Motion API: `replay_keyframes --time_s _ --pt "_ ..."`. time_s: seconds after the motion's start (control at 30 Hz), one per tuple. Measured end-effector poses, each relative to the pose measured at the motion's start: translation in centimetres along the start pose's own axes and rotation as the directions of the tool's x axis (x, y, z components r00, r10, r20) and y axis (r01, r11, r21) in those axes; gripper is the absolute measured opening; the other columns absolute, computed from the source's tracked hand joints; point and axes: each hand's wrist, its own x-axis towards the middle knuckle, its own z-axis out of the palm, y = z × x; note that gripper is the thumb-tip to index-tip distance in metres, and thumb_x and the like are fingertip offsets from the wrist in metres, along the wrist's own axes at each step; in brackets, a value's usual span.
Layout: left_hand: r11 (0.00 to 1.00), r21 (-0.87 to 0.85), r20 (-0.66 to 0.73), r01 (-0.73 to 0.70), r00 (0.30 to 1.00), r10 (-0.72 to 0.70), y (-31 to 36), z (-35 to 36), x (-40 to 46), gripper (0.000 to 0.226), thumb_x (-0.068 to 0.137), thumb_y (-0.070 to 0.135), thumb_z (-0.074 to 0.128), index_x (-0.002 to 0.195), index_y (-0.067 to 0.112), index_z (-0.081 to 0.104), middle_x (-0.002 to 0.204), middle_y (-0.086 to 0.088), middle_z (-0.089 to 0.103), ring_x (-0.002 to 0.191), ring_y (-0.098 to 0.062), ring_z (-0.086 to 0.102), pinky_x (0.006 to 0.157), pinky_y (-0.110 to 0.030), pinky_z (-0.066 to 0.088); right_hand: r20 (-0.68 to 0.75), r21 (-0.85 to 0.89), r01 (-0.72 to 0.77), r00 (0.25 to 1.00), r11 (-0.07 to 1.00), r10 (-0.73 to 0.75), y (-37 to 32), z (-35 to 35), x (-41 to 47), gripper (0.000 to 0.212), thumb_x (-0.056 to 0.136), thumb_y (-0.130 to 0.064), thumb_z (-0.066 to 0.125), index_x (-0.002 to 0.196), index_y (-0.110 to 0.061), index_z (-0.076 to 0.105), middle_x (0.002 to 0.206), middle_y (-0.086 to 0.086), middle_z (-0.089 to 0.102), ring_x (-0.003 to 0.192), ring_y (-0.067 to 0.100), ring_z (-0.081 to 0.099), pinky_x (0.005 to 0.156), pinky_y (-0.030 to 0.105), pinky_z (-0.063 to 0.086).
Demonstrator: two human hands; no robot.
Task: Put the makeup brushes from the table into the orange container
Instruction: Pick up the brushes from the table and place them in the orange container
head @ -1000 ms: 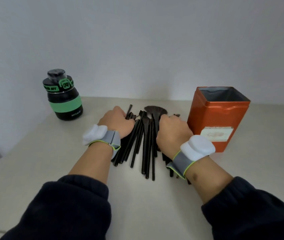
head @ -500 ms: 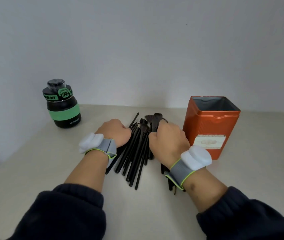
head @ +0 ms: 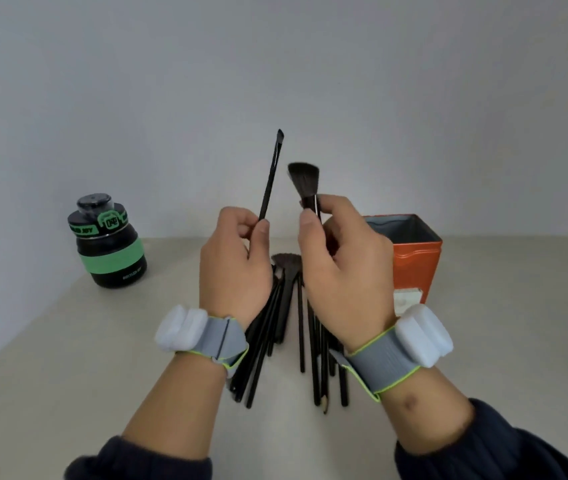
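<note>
My left hand (head: 234, 265) pinches a thin black brush (head: 271, 174) that stands upright above the table. My right hand (head: 345, 268) pinches a black brush with a wide fluffy head (head: 305, 181), also upright. Both hands are lifted above a pile of several black makeup brushes (head: 287, 327) lying on the table, partly hidden by my wrists. The orange container (head: 417, 265) stands open-topped to the right, just behind my right hand.
A black bottle with a green band (head: 109, 244) stands at the back left of the beige table (head: 68, 341). A plain wall rises behind. The table's left edge runs diagonally at the far left.
Both hands have risen from the pile, each lifting one brush upright. The view has tilted upward.
</note>
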Motion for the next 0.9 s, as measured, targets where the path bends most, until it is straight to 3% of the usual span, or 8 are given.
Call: replay_keyframes --time_s 0.1,0.23,0.37,0.43,0.5,0.63,0.77,0.9 --pt "0.986 -0.156 -0.077 -0.061 0.996 0.049 2.8 0.8 -0.8 0.002 0.098 0.025 0.052 0.097 0.023 0.051 0.084 0.001 0.065 0.068 -0.013 0.059 0.061 -0.022 0.047 -0.088 0.105 0.044 0.996 0.994 -0.034 -0.2 -1.5 0.6 0.022 0.098 -0.029 0.049 0.105 -0.014 0.064 0.049 -0.015 0.040 0.045 0.004 0.045 0.049 0.012 0.029" --pt "0.943 -0.289 -0.130 -0.165 0.983 0.132 5.2 1.4 -1.6 0.015 0.097 0.021 0.048 0.098 0.035 0.045 0.082 0.008 0.064 0.070 -0.007 0.060 0.067 -0.018 0.047 -0.226 0.277 0.033 0.974 0.960 0.031 0.6 -4.1 1.9 0.016 0.099 -0.030 0.045 0.108 -0.023 0.057 0.057 0.001 0.051 0.046 0.016 0.049 0.047 0.033 0.039" --pt "0.891 -0.380 -0.176 -0.247 0.965 0.193 6.1 1.1 -1.9 0.020 0.097 0.018 0.042 0.105 0.036 0.041 0.087 0.008 0.067 0.065 -0.014 0.060 0.064 -0.030 0.049 -0.403 0.338 0.148 0.915 0.929 0.001 1.3 -7.2 3.6 0.009 0.102 -0.018 0.040 0.106 -0.025 0.045 0.092 -0.011 0.069 0.056 0.021 0.059 0.055 0.029 0.041" --pt "0.854 -0.444 -0.230 -0.272 0.956 0.184 6.5 1.0 -1.8 0.020 0.097 0.013 0.039 0.106 0.031 0.040 0.086 0.006 0.067 0.061 -0.015 0.060 0.063 -0.029 0.049 -0.440 0.359 0.145 0.898 0.922 0.030 1.6 -8.2 4.1 0.006 0.102 -0.019 0.038 0.106 -0.020 0.042 0.107 0.026 0.064 0.058 0.025 0.059 0.054 0.032 0.041" --pt "0.818 -0.494 -0.273 -0.294 0.946 0.175 7.1 1.2 -1.8 0.020 0.098 0.009 0.037 0.107 0.027 0.039 0.086 0.003 0.066 0.059 -0.016 0.061 0.063 -0.030 0.051 -0.460 0.362 0.138 0.887 0.922 0.048 1.7 -8.7 4.3 0.007 0.103 -0.018 0.036 0.107 -0.016 0.041 0.101 0.036 0.060 0.055 0.026 0.056 0.050 0.032 0.041" --pt "0.783 -0.547 -0.273 -0.297 0.947 0.168 8.1 2.0 -2.3 0.013 0.103 0.015 0.033 0.106 0.025 0.040 0.086 -0.002 0.066 0.058 -0.019 0.065 0.060 -0.029 0.053 -0.489 0.375 0.150 0.870 0.915 0.058 1.6 -8.8 4.2 0.007 0.104 -0.014 0.034 0.107 -0.014 0.041 0.070 0.010 0.061 0.045 0.028 0.045 0.042 0.031 0.039" --pt "0.805 -0.569 -0.149 -0.169 0.984 0.101 8.5 3.4 -2.9 0.015 0.104 0.023 0.032 0.098 0.029 0.043 0.085 -0.006 0.069 0.058 -0.021 0.067 0.060 -0.035 0.056 -0.441 0.248 0.061 0.895 0.967 0.057 2.3 -8.3 4.1 0.006 0.102 -0.020 0.040 0.105 -0.021 0.045 0.071 0.000 0.062 0.057 0.022 0.055 0.054 0.043 0.048" --pt "0.850 -0.521 -0.044 -0.081 0.997 0.068 7.9 4.4 -3.4 0.019 0.101 0.035 0.035 0.089 0.030 0.049 0.084 0.003 0.070 0.058 -0.017 0.066 0.059 -0.028 0.053 -0.364 0.113 -0.020 0.930 0.993 0.060 3.4 -7.4 3.7 0.004 0.096 -0.027 0.051 0.096 -0.028 0.054 0.069 -0.001 0.063 0.063 0.021 0.060 0.061 0.046 0.050"
